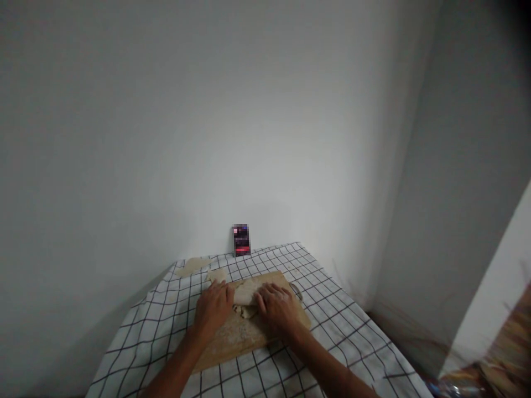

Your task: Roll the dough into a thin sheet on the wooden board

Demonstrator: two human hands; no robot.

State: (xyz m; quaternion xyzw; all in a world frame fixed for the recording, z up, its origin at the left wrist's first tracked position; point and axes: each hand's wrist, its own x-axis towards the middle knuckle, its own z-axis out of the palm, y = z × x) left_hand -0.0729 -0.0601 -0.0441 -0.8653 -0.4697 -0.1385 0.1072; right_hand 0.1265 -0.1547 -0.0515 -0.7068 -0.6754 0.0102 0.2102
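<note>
A wooden board (pixel 232 340), dusted with flour, lies on the table under both hands. Across it runs a pale, flour-coated rolling pin (pixel 244 293), its middle showing between my hands. My left hand (pixel 214 304) curls over the pin's left end, and my right hand (pixel 276 304) bends over its right part. A ragged-edged piece of dough (pixel 246 312) pokes out below the pin; the rest of it is partly hidden by the pin and fingers. Beyond my left hand lies a small flat dough sheet (pixel 217 275).
A larger dough sheet (pixel 194 266) rests at the far left of the checked tablecloth (pixel 332 320). A blurred-out phone-like item (pixel 241 240) leans against the white wall. Some metal object (pixel 296 291) shows at the board's right edge. Clutter (pixel 460 384) sits low at right.
</note>
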